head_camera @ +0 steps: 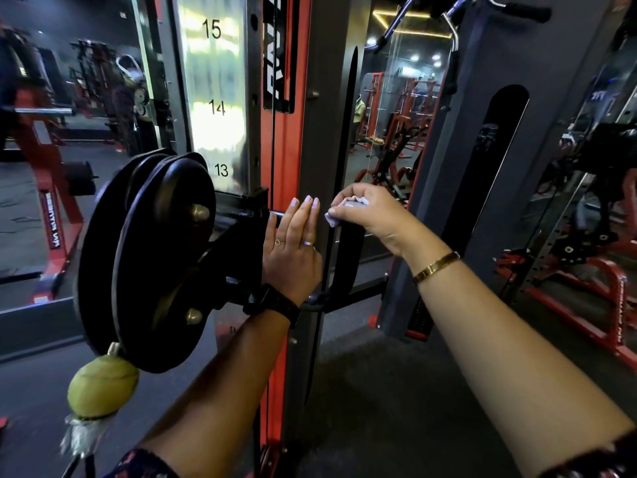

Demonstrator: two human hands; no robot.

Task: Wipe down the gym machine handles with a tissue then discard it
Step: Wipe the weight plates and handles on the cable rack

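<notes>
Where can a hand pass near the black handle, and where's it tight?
Free: the gap right of the handle, bordered by the grey column, under the right hand holding the tissue; also the dark floor below it. Crowded: left of the handle, where the left hand lies flat on the upright beside the pulley.

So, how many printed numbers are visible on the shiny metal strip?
3: 15 at the top, 14 in the middle, 13 lowest, beside the black pulley. Lower ones may be hidden behind it.
</notes>
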